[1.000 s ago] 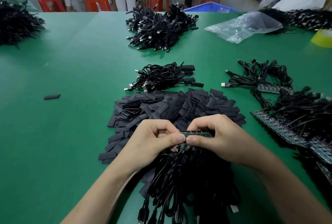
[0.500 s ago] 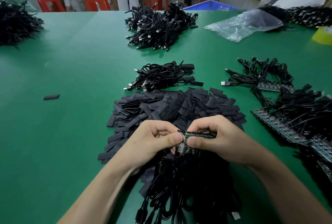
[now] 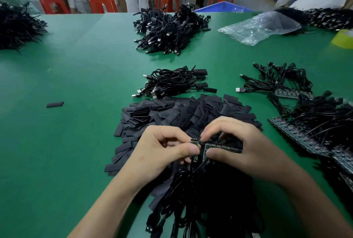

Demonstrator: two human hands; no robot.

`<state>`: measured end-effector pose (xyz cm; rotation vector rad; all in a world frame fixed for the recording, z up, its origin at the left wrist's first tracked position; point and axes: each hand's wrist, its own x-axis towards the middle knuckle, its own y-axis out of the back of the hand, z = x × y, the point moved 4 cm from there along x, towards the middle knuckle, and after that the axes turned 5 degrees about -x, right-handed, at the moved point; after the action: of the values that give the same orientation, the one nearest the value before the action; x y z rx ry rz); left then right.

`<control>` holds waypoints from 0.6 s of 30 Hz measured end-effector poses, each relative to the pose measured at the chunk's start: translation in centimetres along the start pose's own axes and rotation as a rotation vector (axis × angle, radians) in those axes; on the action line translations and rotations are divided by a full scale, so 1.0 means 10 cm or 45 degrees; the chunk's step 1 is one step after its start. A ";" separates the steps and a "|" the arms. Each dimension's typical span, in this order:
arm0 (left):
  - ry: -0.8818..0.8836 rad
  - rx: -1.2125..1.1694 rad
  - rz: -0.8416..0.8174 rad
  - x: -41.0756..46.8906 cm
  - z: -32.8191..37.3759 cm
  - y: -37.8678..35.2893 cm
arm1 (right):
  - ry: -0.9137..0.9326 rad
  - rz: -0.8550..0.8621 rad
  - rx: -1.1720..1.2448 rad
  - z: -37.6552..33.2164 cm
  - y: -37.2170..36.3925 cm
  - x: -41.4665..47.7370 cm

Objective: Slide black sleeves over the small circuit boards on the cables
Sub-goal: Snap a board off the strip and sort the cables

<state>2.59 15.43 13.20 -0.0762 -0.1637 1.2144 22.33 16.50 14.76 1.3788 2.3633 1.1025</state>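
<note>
Two hands meet over the near edge of the pile of black sleeves, their thumbs almost touching. The left hand pinches a small circuit board between its thumb and curled fingers. The board stands roughly upright, with its green ends showing above and below the thumb. The right hand grips a strip of boards, with its thumb pressed on the near face and its fingers curled over the far edge. The small board sits just beside the left end of that strip; whether the two are joined cannot be told.

A thin black lead drops from the small board into a bundle of cables. The bundle lies on the near side of the sleeve pile, under both wrists, with its plugs pointing toward the person.

Just beyond the sleeve pile lies a small coil of cables, several of whose ends are in black covers. Farther beyond it sits a large heap of cables. To the right of the sleeve pile, more cables hang from long board strips. Well apart to the left of the pile lies a single loose sleeve. Far beyond the pile and to its right rests a clear plastic bag. All of this sits on a green table.
</note>
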 end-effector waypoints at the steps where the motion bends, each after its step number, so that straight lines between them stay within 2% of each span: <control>1: -0.021 0.006 0.017 0.00 0.00 -0.01 | 0.082 0.024 -0.055 -0.07 -0.02 0.00; 4: -0.041 0.010 0.080 0.01 0.00 -0.01 | 0.217 0.082 -0.277 -0.18 -0.08 -0.04; 8: 0.025 -0.020 0.133 0.02 -0.06 -0.01 | 0.326 0.106 -0.694 -0.27 -0.17 -0.11; 10: 0.058 -0.025 0.137 0.02 -0.07 -0.01 | 0.356 0.170 -0.799 -0.28 -0.21 -0.15; 12: 0.073 -0.027 0.123 0.02 -0.09 -0.02 | 0.355 0.232 -0.713 -0.28 -0.23 -0.19; 15: 0.089 -0.033 0.102 0.02 -0.11 -0.05 | 0.289 0.219 -0.257 -0.24 -0.17 -0.21; 18: 0.112 -0.051 0.093 0.03 -0.12 -0.06 | 0.190 0.118 0.115 -0.17 -0.08 -0.22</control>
<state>3.42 15.49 12.15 -0.1715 -0.1093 1.2780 22.15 13.58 15.02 1.4990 2.5043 1.1751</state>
